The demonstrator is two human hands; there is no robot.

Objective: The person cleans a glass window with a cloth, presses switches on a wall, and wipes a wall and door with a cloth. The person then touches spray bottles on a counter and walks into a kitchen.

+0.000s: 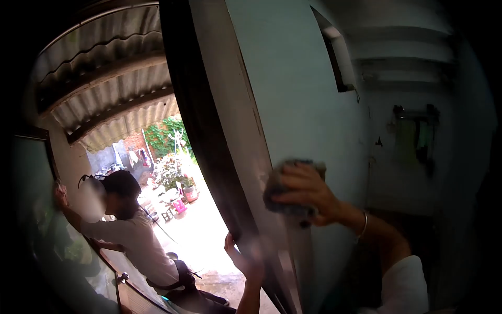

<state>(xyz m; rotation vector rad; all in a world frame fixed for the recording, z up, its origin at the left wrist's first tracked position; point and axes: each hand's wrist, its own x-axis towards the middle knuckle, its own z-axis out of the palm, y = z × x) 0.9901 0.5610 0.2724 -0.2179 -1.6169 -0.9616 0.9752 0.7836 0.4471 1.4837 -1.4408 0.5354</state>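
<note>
My right hand (308, 193) is closed around a dark greyish cloth (287, 204), pressed against the pale strip of wall beside the doorway. Motion blurs the cloth, so its folds and exact shape are unclear. A bracelet circles that wrist. Lower down, my left hand (246, 260) grips the edge of the dark door frame (209, 120); its fingers are partly lost in blur and shadow. The pale green wall (293, 83) rises just beyond the cloth.
At left, another person (141, 240) in a white top and dark cap reaches one hand to a glazed door panel (57, 225). Corrugated roofing (115, 78) covers the outside. Plants (175, 170) and a pink stool (179, 204) stand in the bright yard. A dim room lies at right.
</note>
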